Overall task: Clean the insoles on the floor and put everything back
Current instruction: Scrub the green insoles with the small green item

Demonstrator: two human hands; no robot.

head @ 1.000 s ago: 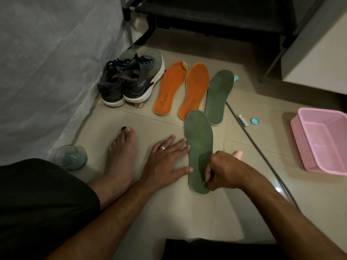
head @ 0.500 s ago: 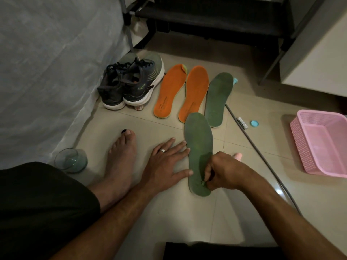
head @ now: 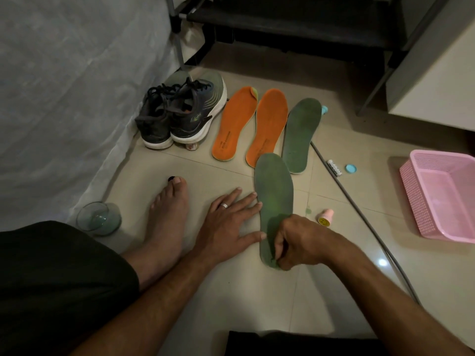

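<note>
Barely shifting since the earlier frames: only creeping a touch along the heel end of the near green insole (head: 273, 199), with everything else staying put. Pressing flat beside that insole's left edge with the left hand (head: 226, 224), fingers straight and spread on the floor tile (head: 231, 291), fingertips touching the insole's rim and bracing it. Curling the right hand (head: 300, 242) over the insole's heel, fingers bunched around something small and hidden, perhaps a cloth or brush; not possible to tell what. Lying just beyond the near insole's toe: the second green insole (head: 300, 134) and the two orange insoles (head: 254, 124), with the pair of shoes (head: 180, 114) further left of those. Sitting right of the near insole: a small pink bottle (head: 326, 217), a grey hose (head: 359, 217), a white tube (head: 335, 168), a blue cap (head: 350, 168), and, well apart, the pink basket (head: 416, 191). Standing well to its left, past a bare foot (head: 167, 222), a glass (head: 99, 219). Risking, judging from this, a skidding insole if scrubbing harder than the left fingertips can brace, and an elbow sweep knocking the pink bottle over.
</note>
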